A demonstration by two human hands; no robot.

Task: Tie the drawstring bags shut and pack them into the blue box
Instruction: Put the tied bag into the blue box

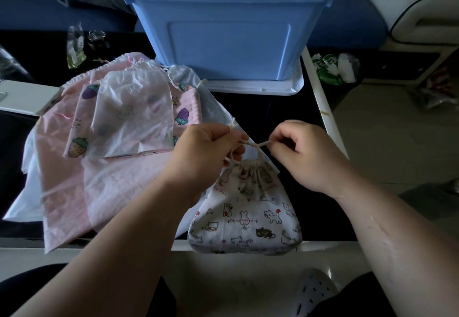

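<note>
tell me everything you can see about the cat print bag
The cat print bag is a white cloth pouch printed with small cartoon cats. Its mouth is gathered shut, the body bulging over the table's near edge. The left hand and right hand each pinch an end of its cream drawstring, crossed above the neck.
</note>
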